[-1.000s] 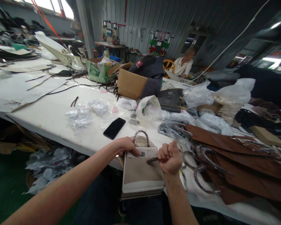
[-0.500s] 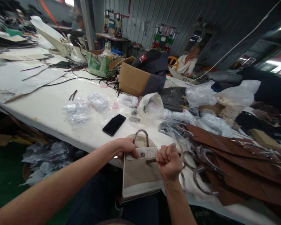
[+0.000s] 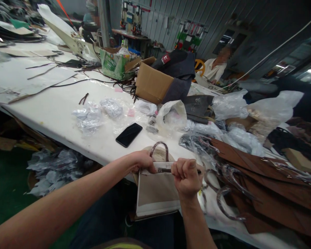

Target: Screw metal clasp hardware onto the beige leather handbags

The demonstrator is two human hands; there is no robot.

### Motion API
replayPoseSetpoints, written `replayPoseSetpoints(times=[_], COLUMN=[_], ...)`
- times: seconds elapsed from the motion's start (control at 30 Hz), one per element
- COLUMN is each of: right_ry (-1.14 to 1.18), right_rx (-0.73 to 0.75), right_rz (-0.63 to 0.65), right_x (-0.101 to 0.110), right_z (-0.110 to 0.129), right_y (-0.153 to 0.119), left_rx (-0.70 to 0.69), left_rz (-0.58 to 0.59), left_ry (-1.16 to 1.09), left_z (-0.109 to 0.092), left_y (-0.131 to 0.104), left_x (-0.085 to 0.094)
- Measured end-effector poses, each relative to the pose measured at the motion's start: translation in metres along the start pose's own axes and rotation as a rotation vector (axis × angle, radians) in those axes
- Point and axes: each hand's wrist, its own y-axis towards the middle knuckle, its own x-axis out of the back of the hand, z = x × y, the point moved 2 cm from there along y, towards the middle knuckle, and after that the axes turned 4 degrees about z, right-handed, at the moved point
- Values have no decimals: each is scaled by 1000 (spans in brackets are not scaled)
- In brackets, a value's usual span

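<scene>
A beige and white handbag [image 3: 158, 193] with a brown arched handle [image 3: 159, 145] lies at the table's front edge, over my lap. My left hand [image 3: 145, 162] grips its upper left corner, thumb beside a small metal fitting. Wrapped in a fist, my right hand [image 3: 187, 176] holds a thin dark tool [image 3: 166, 170], whose tip reaches the fitting. The tool lies nearly level across the bag's top band; its other end pokes out right of the fist.
A black phone [image 3: 129, 134] and crumpled plastic [image 3: 89, 119] lie beyond the bag. A cardboard box [image 3: 152, 83] stands farther back. Brown leather pieces [image 3: 269, 186] with wrapped handles cover the right side. Two people are in the background.
The tool's tip has moved left and up from the bag's front panel to the metal fitting. My left hand keeps its grip on the bag. The view has shifted slightly.
</scene>
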Motion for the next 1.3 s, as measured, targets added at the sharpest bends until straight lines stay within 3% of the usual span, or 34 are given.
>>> replayPoseSetpoints(times=[0.23,0.53,0.7,0.87,1.0,1.17,1.3], right_ry=[-51,-31,-19,16,17,70,176], right_rx=[-40,-202,-185,-149,-235,-178,-239], right_rz=[116,-108,-36,1,51,-104,-162], right_x=[-1,-2,-1,2,-1,9,29], right_z=[-6,-14,-11,-6,-7,-10,-1], right_y=[0,17,13,11,11,11,14], left_rx=[-72,-70,-13,96,-28,-76,-112], left_rz=[1,61,192,98,27,-29,29], left_ry=[41,4,-152,26,62,85,113], left_z=[3,7,0,-4,2,8,6], left_y=[6,7,-3,0,2,2,0], left_x=[2,4,1,-2,-2,-2,-3])
